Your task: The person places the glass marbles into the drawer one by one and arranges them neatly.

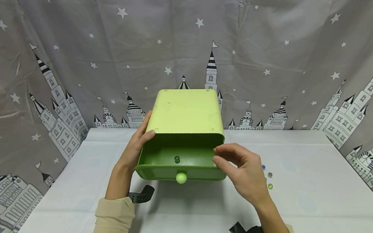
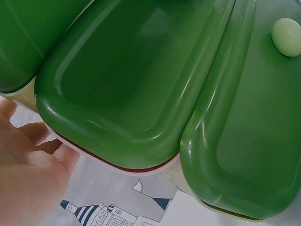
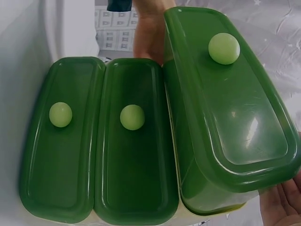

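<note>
A small drawer unit has a light yellow-green top (image 1: 187, 111) and dark green drawers with pale round knobs. Its top drawer (image 1: 165, 173) is pulled out, and a green glass bead (image 1: 177, 159) lies on the drawer floor. My left hand (image 1: 134, 145) rests against the unit's left side, thumb at the upper front corner, steadying it. At the drawer's right end hovers my right hand (image 1: 240, 169), thumb and index finger bent towards each other with a gap between the tips. Below, the middle drawer (image 3: 133, 179) and bottom drawer (image 3: 59, 179) are closed.
Several small glass beads, among them a blue one (image 1: 263, 167), a grey one (image 1: 270, 174) and a yellow-green one (image 1: 270, 186), lie right of the unit on the white table cover (image 1: 330, 225). Behind hangs a grey curtain (image 1: 138, 53) printed with castles and stars.
</note>
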`<action>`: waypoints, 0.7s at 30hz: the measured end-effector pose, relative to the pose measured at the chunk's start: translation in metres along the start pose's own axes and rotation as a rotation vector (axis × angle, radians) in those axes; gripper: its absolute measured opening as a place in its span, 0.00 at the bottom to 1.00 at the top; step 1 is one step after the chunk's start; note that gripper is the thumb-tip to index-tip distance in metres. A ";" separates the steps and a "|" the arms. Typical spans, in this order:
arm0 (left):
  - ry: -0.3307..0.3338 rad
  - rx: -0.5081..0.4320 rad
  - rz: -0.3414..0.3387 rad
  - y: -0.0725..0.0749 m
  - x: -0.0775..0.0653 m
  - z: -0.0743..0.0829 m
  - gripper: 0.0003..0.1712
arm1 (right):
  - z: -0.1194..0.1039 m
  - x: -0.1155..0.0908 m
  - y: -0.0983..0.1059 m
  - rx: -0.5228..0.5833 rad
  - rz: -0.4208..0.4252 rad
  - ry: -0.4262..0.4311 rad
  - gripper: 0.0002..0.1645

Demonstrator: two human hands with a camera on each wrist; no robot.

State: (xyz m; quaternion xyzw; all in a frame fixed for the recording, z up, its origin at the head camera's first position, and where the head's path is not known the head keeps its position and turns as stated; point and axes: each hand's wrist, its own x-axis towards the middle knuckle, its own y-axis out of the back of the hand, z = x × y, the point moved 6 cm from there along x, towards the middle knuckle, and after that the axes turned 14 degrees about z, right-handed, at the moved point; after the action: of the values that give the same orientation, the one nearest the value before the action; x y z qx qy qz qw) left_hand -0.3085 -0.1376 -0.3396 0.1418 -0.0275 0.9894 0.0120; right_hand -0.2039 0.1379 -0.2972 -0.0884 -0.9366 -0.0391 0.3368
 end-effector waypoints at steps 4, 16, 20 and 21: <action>0.005 -0.017 -0.006 0.000 0.000 0.000 0.40 | -0.001 0.000 0.000 0.020 0.001 0.009 0.12; -0.009 -0.002 -0.003 -0.001 0.000 0.001 0.41 | -0.004 0.002 0.003 0.080 -0.005 0.059 0.14; -0.008 0.004 0.001 0.000 0.000 0.001 0.41 | -0.003 0.005 0.006 0.074 -0.010 0.050 0.14; -0.009 0.006 0.000 0.001 0.000 0.001 0.41 | -0.003 0.005 0.006 0.069 -0.012 0.044 0.13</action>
State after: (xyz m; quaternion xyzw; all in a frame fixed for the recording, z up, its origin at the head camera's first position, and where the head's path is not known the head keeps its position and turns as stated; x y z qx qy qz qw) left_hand -0.3088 -0.1382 -0.3391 0.1463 -0.0245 0.9889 0.0114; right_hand -0.2049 0.1443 -0.2918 -0.0702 -0.9302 -0.0106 0.3600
